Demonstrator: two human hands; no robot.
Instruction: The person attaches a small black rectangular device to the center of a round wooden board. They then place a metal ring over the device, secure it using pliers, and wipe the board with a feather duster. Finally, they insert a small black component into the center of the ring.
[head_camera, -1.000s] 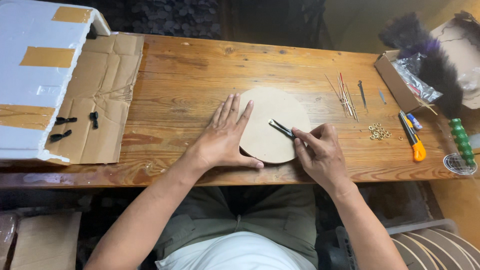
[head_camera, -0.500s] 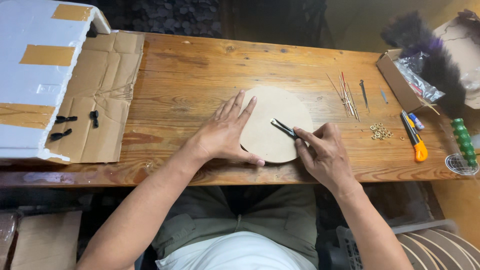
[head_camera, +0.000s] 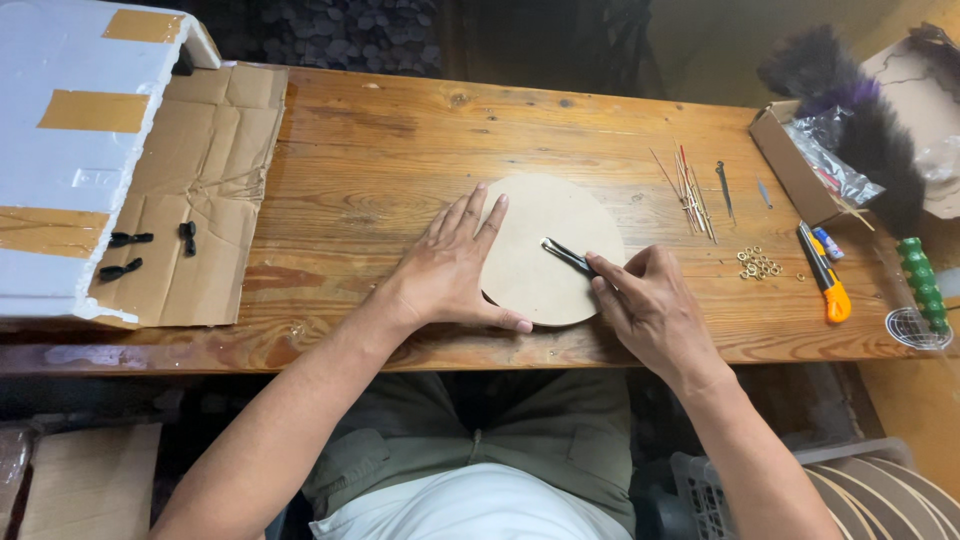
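The left hand (head_camera: 452, 268) lies flat with fingers spread, pressing the left part of a round tan disc (head_camera: 552, 225) at the near middle of the wooden table (head_camera: 400, 150); the right hand (head_camera: 650, 305) pinches a thin dark tool (head_camera: 567, 256), its tip on the disc; small brass rings (head_camera: 758, 264) and an orange utility knife (head_camera: 825, 275) lie to the right.

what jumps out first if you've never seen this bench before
Mid-table, the left hand lies flat on a pale round disc while the right hand presses a thin dark tool onto it. To the right lie thin sticks, small brass rings and an orange utility knife; a white foam block fills the left end.
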